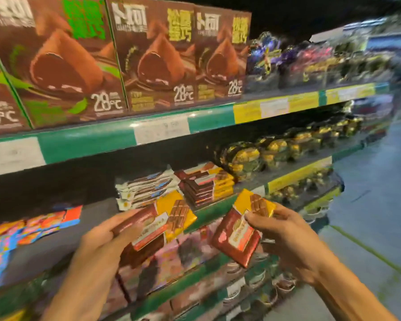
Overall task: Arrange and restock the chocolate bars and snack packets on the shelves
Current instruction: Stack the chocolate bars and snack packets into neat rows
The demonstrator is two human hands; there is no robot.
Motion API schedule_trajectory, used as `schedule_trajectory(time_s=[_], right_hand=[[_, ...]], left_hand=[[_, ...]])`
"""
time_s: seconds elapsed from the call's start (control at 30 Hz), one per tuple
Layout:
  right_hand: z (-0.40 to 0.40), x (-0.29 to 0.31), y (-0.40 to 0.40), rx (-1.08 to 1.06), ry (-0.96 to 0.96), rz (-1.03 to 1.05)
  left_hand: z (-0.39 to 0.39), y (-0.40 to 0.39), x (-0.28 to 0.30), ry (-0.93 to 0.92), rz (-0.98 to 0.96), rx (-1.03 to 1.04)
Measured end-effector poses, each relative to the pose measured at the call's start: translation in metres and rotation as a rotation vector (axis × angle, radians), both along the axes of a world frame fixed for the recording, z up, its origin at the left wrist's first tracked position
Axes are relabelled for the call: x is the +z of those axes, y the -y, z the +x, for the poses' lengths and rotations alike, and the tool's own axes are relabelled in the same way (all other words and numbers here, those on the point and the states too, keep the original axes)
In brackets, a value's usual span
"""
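Your left hand (107, 242) has its fingers curled round the near end of a small stack of chocolate bars (158, 225), red-brown wrappers with a yellow corner, held flat and tilted in front of the middle shelf (204, 214). Your right hand (285, 230) pinches a single chocolate bar (241, 230) of the same kind, thumb on its face and fingers behind, the bar angled with its yellow end up and to the right. The two loads are near each other but apart.

Just beyond your hands, on the middle shelf, lie a pile of white-wrapped bars (146, 188) and, touching it on the right, a pile of dark bars with yellow ends (208, 184). Further right along that shelf sit gold-wrapped chocolates in clear packs (276, 151). To the left on the same shelf are bright, blurred snack packets (33, 225).

On the upper shelf (90, 140) stand tall brown truffle boxes (153, 56), marked 28°C, side by side; to their right are dark, blurred bags (299, 63). Below your hands, a lower shelf (195, 276) carries pinkish-brown packs (183, 249), too blurred to read.
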State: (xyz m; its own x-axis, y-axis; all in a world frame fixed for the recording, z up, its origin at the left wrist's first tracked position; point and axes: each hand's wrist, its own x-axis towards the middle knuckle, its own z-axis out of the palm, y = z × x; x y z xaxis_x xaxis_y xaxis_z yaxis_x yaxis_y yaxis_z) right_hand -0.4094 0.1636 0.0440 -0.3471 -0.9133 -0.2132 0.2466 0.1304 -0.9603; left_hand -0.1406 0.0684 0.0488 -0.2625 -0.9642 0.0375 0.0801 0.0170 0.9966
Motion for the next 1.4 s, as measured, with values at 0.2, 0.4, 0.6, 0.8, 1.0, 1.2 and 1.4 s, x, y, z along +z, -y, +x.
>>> schedule_trajectory(time_s=[0.2,0.4,0.6,0.8,1.0,1.2,1.4], right_hand=[[-0.057,0.003,0.009,-0.072,0.081,-0.034],[-0.075,0.003,0.031,-0.144,0.135,-0.086],[-0.093,0.010,0.052,-0.168,0.101,-0.130],[-0.113,0.019,0.079,-0.150,0.024,-0.173],[-0.131,0.022,0.099,0.009,-0.033,-0.232],[-0.143,0.020,0.112,0.139,-0.109,-0.261],[-0.134,0.006,0.120,0.280,-0.263,-0.306]], left_hand=[[-0.075,0.045,0.018,0.126,-0.082,0.046],[-0.135,0.099,0.019,0.315,-0.238,0.062],[-0.154,0.131,0.005,0.478,-0.281,0.109],[-0.166,0.115,0.005,0.796,-0.432,0.164],[-0.176,0.096,-0.004,0.981,-0.525,0.107],[-0.179,0.095,-0.023,1.279,-0.592,0.221],[-0.177,0.083,-0.029,1.206,-0.578,0.249]])
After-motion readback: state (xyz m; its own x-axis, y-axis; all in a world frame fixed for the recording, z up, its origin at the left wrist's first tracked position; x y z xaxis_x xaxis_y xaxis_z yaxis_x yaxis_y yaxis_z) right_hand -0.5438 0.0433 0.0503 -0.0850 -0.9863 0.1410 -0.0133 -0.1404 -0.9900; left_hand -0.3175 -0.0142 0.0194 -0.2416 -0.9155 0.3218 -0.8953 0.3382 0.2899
